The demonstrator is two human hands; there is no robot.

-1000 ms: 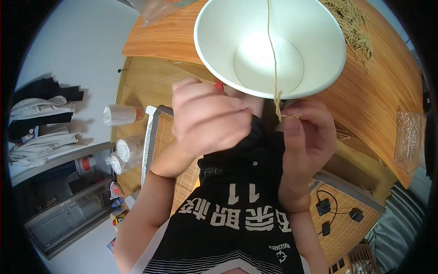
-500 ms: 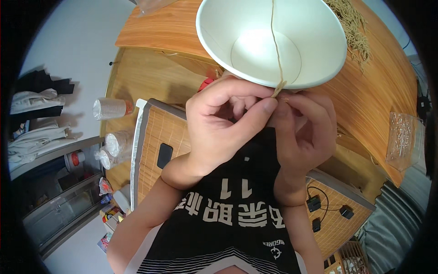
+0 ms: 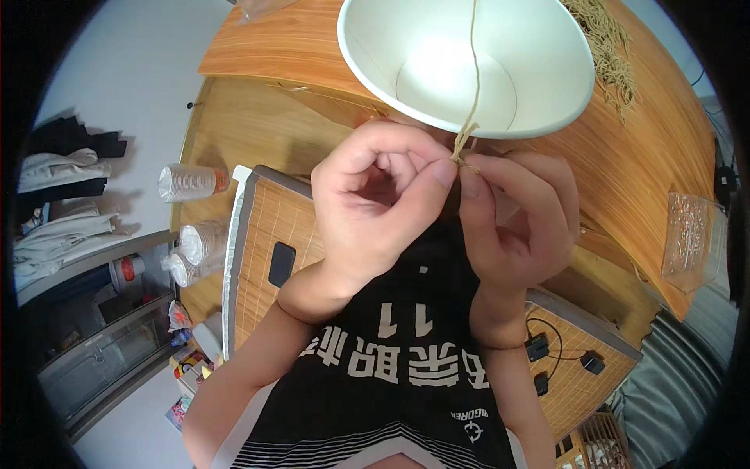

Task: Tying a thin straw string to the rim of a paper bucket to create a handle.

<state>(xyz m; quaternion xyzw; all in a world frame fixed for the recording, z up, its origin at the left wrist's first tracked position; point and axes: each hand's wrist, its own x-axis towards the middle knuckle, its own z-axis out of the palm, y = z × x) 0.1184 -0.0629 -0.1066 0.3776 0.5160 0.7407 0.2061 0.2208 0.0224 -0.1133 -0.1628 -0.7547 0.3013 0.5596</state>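
Note:
A thin tan cord (image 3: 476, 74) runs down across the white bucket (image 3: 375, 59) to my fingertips, where it bunches into a small knot-like tangle just below the rim. My left hand (image 3: 379, 199) pinches that bunch between thumb and forefinger, its other fingers curled. Close against it on the right, my right hand (image 3: 523, 215) pinches a short frayed end of the same cord with thumb and forefinger. The exact shape of the knot is partly hidden by the fingertips. Both hands are just in front of the bucket.
The bucket is on a curved wood-grain table (image 3: 273, 47). A pile of tan cords (image 3: 605, 55) lies at its right, with a clear plastic bag (image 3: 687, 242) near the right edge. Stacked plastic cups (image 3: 187, 183) stand at left; a black phone (image 3: 282, 264) rests on a bamboo mat.
Both hands have shifted slightly left, drawing the bunched cord a little away from the bucket's rim. More of the cord's knot and loose ends now shows between the fingertips.

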